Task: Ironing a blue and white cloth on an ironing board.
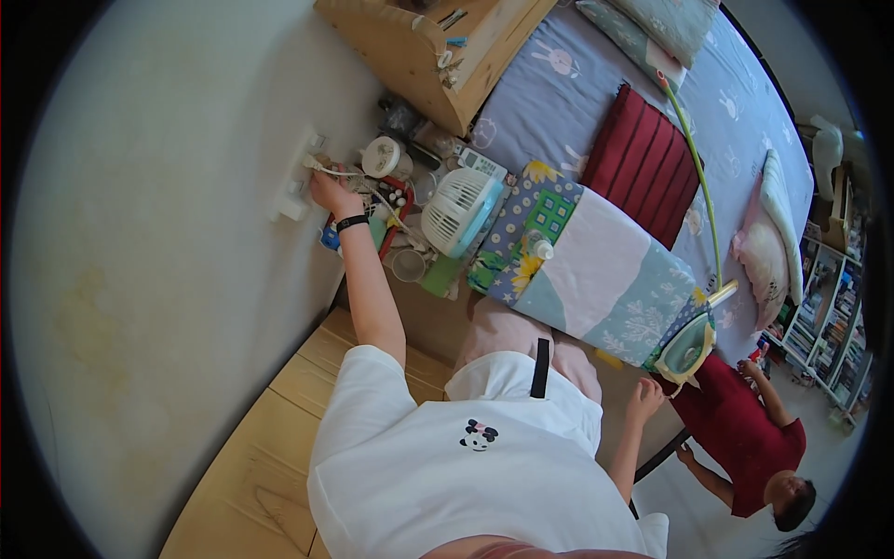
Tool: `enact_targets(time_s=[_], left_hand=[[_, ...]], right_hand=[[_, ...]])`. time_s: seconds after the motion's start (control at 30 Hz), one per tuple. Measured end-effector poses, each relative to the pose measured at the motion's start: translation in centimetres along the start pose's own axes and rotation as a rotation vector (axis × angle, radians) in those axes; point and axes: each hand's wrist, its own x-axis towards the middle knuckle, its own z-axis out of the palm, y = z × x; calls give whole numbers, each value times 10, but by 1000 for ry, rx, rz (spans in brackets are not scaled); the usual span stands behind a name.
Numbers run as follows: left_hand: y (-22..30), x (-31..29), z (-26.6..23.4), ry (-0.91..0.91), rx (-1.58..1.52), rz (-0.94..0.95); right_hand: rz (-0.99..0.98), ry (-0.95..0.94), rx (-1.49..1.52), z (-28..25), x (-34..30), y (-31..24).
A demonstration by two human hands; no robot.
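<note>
At the wall on the left, my left hand (333,193), with a dark band on its wrist, is closed on a white plug (313,164) at the white wall socket (296,191). A white cord (377,193) trails from there over the cluttered tabletop. My right hand (645,399) is low at the right with its fingers loosely bent and apart, and nothing shows in it. Just beside it stands a pale yellow-framed, mirror-like oval (689,349). Between my arms lies a patterned cloth-covered surface (596,265) with a small white bottle (541,248).
A small white and light-blue fan (461,212) stands among a round white container (381,156), a clear cup (408,265) and a remote control (481,163). A wooden cabinet (466,84) and a bed (549,70) with a red cushion (643,168) lie beyond. A person in red (736,429) is at right.
</note>
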Motion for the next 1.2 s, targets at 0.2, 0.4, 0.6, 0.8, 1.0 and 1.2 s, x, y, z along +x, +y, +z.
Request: enact_targets(time_s=[0.2, 0.4, 0.6, 0.8, 1.0, 1.2], left_hand=[[-6, 3, -5, -24, -23, 18], [-5, 3, -7, -39, -44, 22], [-21, 1, -25, -108, 42, 13], [-64, -72, -92, 94, 114, -28], [-23, -111, -106, -70, 292, -219], [-11, -193, -149, -296, 521, -448]], right_hand=[[-16, -2, 16, 8, 0, -12], [-16, 2, 16, -1, 5, -17], [-8, -2, 11, 1, 7, -10], [-17, -20, -43, -13, 12, -15], [13, -16, -11, 10, 9, 7], [-134, -94, 184, 33, 13, -43]])
